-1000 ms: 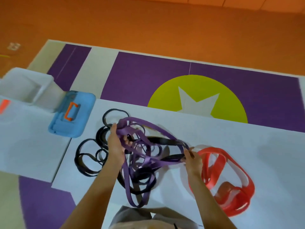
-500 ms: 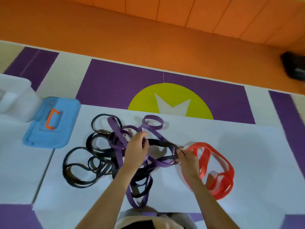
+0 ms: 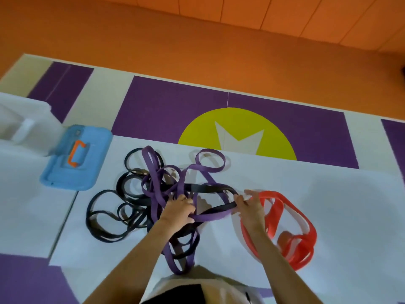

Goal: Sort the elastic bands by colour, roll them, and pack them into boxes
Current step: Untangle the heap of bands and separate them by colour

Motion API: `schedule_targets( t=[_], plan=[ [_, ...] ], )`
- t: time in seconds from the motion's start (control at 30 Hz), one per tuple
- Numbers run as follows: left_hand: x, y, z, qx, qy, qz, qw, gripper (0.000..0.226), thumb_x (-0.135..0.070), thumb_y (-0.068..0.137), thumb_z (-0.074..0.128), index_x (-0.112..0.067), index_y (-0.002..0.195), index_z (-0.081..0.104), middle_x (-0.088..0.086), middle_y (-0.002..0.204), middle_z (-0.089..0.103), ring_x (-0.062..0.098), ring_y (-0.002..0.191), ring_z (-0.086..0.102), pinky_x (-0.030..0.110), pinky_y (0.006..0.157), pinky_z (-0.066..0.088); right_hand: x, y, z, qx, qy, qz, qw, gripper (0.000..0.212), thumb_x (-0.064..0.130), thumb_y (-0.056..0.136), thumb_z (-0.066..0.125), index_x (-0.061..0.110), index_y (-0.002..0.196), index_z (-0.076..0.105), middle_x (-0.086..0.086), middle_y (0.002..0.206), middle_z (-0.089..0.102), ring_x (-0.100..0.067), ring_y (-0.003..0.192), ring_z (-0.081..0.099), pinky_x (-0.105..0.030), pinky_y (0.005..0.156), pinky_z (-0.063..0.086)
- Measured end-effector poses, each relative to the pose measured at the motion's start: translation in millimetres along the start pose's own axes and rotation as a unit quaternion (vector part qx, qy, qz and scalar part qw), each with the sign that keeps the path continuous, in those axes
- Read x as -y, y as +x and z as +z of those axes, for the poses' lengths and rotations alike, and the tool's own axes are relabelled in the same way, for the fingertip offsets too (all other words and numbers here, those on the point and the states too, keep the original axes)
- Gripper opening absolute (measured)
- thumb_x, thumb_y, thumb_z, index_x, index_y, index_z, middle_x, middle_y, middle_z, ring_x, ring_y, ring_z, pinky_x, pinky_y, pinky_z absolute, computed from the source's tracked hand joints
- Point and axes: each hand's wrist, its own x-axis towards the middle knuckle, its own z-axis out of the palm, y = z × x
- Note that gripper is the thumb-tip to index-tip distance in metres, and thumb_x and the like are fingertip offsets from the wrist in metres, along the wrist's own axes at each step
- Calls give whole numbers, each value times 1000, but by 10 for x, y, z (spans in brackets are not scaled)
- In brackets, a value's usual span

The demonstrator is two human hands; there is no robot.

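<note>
Black bands point(image 3: 208, 189) among purple bands point(image 3: 212, 216), blue lid point(image 3: 94, 154)

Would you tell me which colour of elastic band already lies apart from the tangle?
The red bands, at the right: the purple bands and black bands are intertwined in one heap.

From my feed I see an orange floor point(image 3: 197, 51) running back to an orange panelled wall point(image 3: 306, 14), and nearer, a mat point(image 3: 164, 106) of purple and cream blocks with 1 yellow-green circle point(image 3: 276, 137) holding 1 pale star point(image 3: 238, 141), overlaid by white sheets point(image 3: 328, 205).
</note>
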Motion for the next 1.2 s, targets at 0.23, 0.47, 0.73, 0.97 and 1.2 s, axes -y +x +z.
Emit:
schedule_targets(
  t=[0.23,0.47,0.73,0.97,1.2],
  plan=[
    [28,-269,-193,-95,-140,16,985,30,-44,104,62,-17,116,64,-3,116,63,15,126,52,40,95,54,210,171,314,68,6,-34,997,23,18,99,72,14,115,56,-12,96,77,-36,80,77,-54,80,63],
    [20,-550,-366,-170,-171,50,969,32,-43,101,67,-18,121,71,-8,126,66,11,123,55,32,101,50,278,186,604,296,-229,-73,925,34,39,110,51,13,99,69,-5,91,65,-22,84,58,-35,80,47],
    [-39,-379,-509,-294,-193,0,936,28,-24,91,80,-14,116,73,-2,126,68,25,122,59,49,98,52,351,85,628,253,-284,-14,925,54,19,115,33,12,167,21,-18,163,43,-32,139,53,-45,113,40],
    [350,-437,-154,-384,-349,-258,815,69,-42,89,81,-26,151,55,6,166,40,30,156,32,62,122,29,148,-56,409,203,-245,-36,947,22,24,108,54,16,106,75,-14,115,75,-33,110,68,-34,91,50],
    [568,-363,13,-201,-510,-404,733,109,-54,82,85,-15,164,25,22,162,31,46,146,38,64,113,42,-5,-379,394,158,-169,2,973,40,34,112,48,6,134,67,-15,138,65,-34,135,56,-25,98,36]
  ],
)
